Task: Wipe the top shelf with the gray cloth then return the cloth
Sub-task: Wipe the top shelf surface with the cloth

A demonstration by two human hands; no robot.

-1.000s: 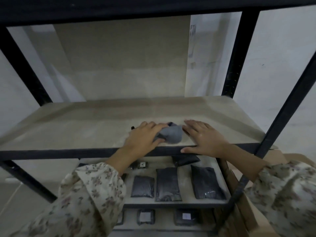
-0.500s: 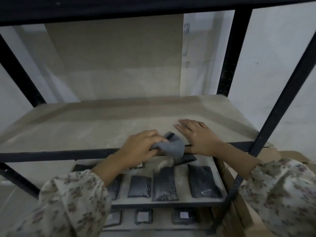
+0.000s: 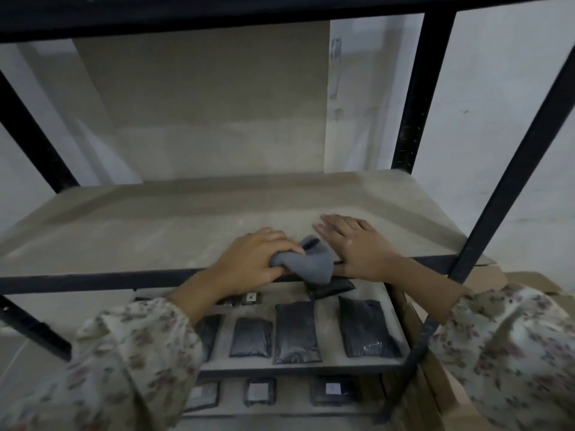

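Observation:
The gray cloth (image 3: 314, 265) is bunched up at the front edge of the beige shelf board (image 3: 161, 231), and part of it hangs over the black front rail. My left hand (image 3: 252, 259) is closed around the cloth's left end. Just to the right of the cloth, my right hand (image 3: 357, 247) lies flat on the board with the fingers spread and its heel at the rail. The rest of the board is bare and looks dusty.
Black uprights (image 3: 510, 169) frame the rack, with a black beam across the top. A lower shelf (image 3: 311, 367) holds several dark flat packets (image 3: 297, 331). An open cardboard box (image 3: 435, 384) stands at the right beside the rack. White walls lie behind.
My left hand has pulled the cloth back toward the front edge, so that it now hangs over the rail. My right hand has stayed flat on the board.

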